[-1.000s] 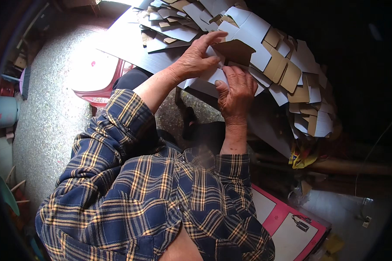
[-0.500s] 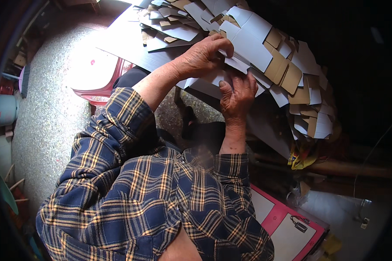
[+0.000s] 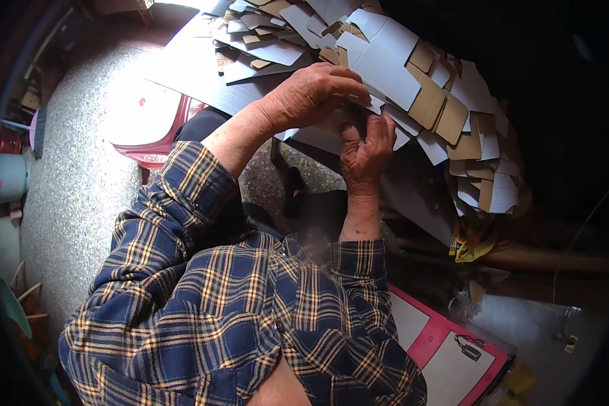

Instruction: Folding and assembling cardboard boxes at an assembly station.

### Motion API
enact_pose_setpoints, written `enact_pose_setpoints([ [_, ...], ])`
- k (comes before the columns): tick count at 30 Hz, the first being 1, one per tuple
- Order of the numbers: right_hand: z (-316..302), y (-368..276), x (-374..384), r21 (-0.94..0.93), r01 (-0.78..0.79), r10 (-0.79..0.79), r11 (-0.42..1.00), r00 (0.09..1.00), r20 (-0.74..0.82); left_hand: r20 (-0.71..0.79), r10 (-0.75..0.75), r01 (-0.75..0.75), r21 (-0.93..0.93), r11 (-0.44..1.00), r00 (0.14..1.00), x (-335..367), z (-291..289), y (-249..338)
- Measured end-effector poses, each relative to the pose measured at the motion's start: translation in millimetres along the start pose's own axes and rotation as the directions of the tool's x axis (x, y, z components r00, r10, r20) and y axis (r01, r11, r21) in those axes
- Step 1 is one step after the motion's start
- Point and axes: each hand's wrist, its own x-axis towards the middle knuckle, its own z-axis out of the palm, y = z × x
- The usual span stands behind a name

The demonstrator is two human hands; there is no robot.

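1. Tabletop (image 3: 206, 68): washed out by glare at the left end, darker toward the right; near edge slanting down to the near right corner, under both wrists.
2. Heap of flat cartons (image 3: 386, 64): along the far edge and round to the right end; overlapped like shingles, white and brown faces mixed; probably fanned so for easy picking of single pieces, within reach of either hand.
3. Red-framed chair (image 3: 157, 145): just off the near edge, toward the left corner; seat lost in glare.
4. Worked carton (image 3: 321, 135): at the near edge, around its middle, beneath and between both hands; partly hidden, so full shape unclear; likely there for a close working position.
5. Left hand (image 3: 314, 95): palm down, fingers bent over the carton's top; seemingly pressing; cannot tell whether pinching.
6. Right hand (image 3: 367, 152): thumb and fingers parted, tips at the carton's right side; perhaps as a brace; cannot tell whether gripping.
7. White flap (image 3: 375, 104): by the left fingertips, just above the right fingers.
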Motion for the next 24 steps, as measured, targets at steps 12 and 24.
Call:
enact_pose_setpoints([
  [12, 3.1, -9.5, -1.9, 0.265, -0.084, 0.114, 0.961, 0.988, -0.102, -0.199, -0.042, 0.025, -0.085, 0.996, 0.979, 4.8, 9.2, -15.3],
  [24, 5.5, -11.0, -1.3, 0.172, -0.011, 0.04, 0.985, 0.984, -0.171, -0.017, -0.156, 0.147, -0.259, 0.955, 0.988, 2.1, -0.2, -8.0],
])
